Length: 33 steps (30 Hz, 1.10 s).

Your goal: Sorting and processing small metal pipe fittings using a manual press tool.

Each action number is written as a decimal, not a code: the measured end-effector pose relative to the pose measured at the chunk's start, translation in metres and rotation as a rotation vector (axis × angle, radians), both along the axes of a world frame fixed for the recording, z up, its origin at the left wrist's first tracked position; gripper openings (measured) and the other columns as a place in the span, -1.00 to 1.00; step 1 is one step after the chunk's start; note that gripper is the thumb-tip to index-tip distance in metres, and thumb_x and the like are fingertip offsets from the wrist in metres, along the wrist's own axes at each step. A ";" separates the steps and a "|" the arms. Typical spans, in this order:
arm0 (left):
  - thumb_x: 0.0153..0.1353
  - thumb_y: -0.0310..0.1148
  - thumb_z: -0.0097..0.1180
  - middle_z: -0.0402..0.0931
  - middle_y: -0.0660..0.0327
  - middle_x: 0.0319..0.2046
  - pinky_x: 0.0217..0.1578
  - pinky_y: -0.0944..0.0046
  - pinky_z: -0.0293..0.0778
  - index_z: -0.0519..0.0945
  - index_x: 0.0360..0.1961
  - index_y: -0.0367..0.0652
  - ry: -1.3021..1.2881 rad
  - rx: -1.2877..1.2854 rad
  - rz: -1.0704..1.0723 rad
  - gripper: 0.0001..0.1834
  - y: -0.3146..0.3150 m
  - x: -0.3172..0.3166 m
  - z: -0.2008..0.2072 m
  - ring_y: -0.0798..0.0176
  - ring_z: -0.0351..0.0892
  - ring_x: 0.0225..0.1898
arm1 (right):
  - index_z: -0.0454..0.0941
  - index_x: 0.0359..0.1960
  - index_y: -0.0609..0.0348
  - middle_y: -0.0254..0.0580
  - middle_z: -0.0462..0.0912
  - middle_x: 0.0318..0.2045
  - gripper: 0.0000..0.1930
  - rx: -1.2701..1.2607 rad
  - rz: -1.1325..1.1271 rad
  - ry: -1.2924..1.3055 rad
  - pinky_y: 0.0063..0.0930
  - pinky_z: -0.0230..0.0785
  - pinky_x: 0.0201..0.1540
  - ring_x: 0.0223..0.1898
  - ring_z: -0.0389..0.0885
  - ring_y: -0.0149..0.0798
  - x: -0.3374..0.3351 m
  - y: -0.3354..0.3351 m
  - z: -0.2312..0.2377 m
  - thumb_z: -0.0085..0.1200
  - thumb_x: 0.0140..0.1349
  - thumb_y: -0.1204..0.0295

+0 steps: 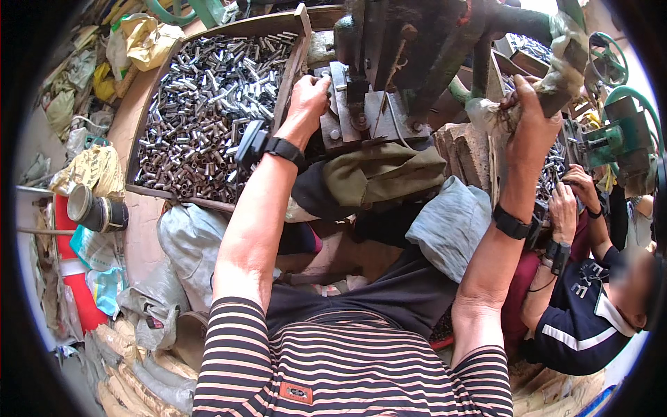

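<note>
My left hand reaches the bolted steel block at the base of a dark hand press. Its thumb and fingertips are pinched together there; whatever lies between them is too small to make out. Raised on the right, my right hand is closed round the press's lever handle, which is wrapped in pale cloth or plastic. Beside my left hand stands a wooden tray heaped with short metal tubes, shiny toward the back and browner toward the front.
Below the press hangs an olive cloth; a grey-blue cloth lies over my right thigh. A co-worker sits close on the right, hands at another heap of tubes. Sacks and a metal cup-shaped part crowd the left.
</note>
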<state>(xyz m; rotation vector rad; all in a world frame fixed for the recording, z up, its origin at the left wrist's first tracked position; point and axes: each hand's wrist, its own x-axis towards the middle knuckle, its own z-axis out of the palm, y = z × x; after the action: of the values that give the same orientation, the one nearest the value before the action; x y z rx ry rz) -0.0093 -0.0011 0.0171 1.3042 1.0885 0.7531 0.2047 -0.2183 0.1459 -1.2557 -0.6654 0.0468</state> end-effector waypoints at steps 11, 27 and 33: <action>0.13 -0.28 0.18 0.51 0.16 -0.55 -0.45 0.26 0.40 0.54 -0.28 -0.33 0.205 0.211 -0.033 -0.71 0.002 -0.017 -0.004 0.30 0.49 -0.47 | 0.54 -0.47 0.25 -0.31 0.54 -0.61 -0.85 -0.084 0.114 0.036 -0.60 0.27 -0.59 -0.67 0.44 -0.46 0.004 0.000 0.036 0.24 0.07 0.45; 0.23 -0.18 0.14 0.52 0.26 -0.47 -0.59 0.39 0.31 0.55 -0.25 -0.26 -0.019 0.061 0.009 -0.69 -0.012 0.006 -0.004 0.41 0.48 -0.54 | 0.52 -0.48 0.25 -0.34 0.51 -0.63 -0.89 -0.057 0.093 0.052 -0.59 0.29 -0.56 -0.65 0.44 -0.47 0.002 0.003 0.033 0.20 0.08 0.50; 0.26 -0.25 0.03 0.55 0.15 -0.48 -0.53 0.25 0.40 0.57 -0.27 -0.28 -0.003 0.135 -0.045 -0.73 -0.012 0.012 -0.003 0.31 0.56 -0.49 | 0.53 -0.39 0.29 -0.29 0.56 -0.54 -0.87 0.092 -0.105 0.024 -0.56 0.35 -0.44 -0.58 0.49 -0.43 -0.001 0.009 -0.022 0.20 0.09 0.49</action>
<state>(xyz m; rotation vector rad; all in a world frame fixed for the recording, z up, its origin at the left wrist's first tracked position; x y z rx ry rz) 0.0022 -0.0136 0.0140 1.4367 1.0169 0.8051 0.2040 -0.2096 0.1241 -1.1977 -0.5745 -0.0547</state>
